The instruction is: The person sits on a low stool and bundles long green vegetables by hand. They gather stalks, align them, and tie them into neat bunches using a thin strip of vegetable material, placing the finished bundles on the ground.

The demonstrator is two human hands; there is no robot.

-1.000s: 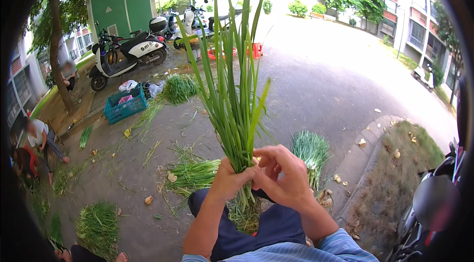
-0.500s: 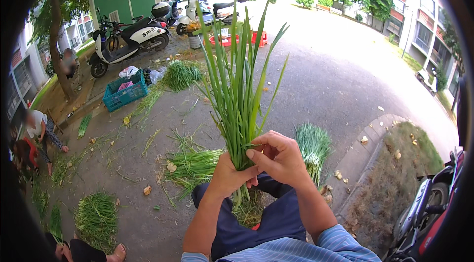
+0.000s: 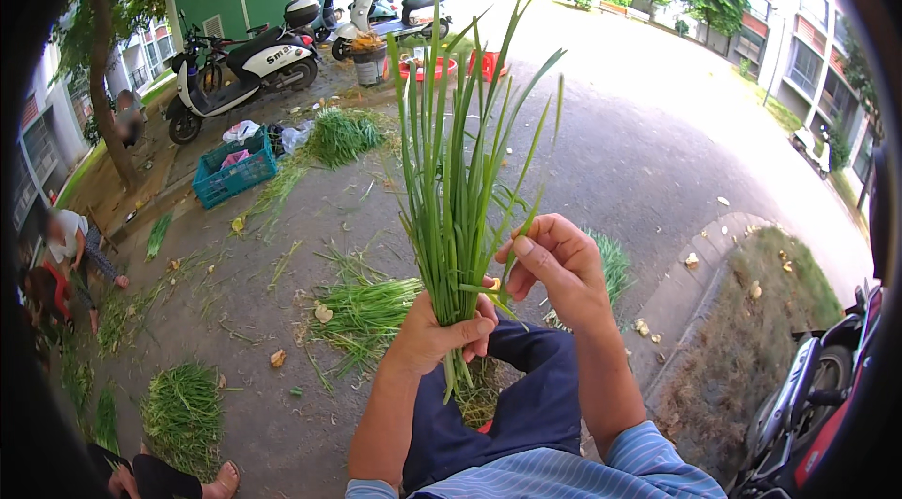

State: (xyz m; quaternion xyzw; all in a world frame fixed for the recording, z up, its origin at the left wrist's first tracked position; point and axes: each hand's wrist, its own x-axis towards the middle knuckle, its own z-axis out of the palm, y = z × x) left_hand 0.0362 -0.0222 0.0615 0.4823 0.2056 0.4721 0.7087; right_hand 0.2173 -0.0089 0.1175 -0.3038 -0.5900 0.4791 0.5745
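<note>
An upright bunch of long green chives (image 3: 449,208) rises in front of me, its leaf tips fanning out at the top. My left hand (image 3: 430,335) is closed around the pale lower stems, whose ends stick out below the fist. Just right of the bunch, my right hand (image 3: 564,269) pinches a single chive leaf (image 3: 528,222) between thumb and fingers. Another heap of chives (image 3: 366,311) lies on the ground left of my knees. A further pile (image 3: 609,264) is partly hidden behind my right hand.
More chives (image 3: 183,419) lie near a seated person's foot at lower left. A teal crate (image 3: 235,178) stands beside a green heap (image 3: 343,137). Parked scooters (image 3: 254,67) are farther back. A curb (image 3: 700,297) edges dry grass at right, near a red motorbike (image 3: 827,405).
My right hand has moved right and slightly up, away from the stems, drawing a leaf out from the bunch. My left hand keeps its hold.
</note>
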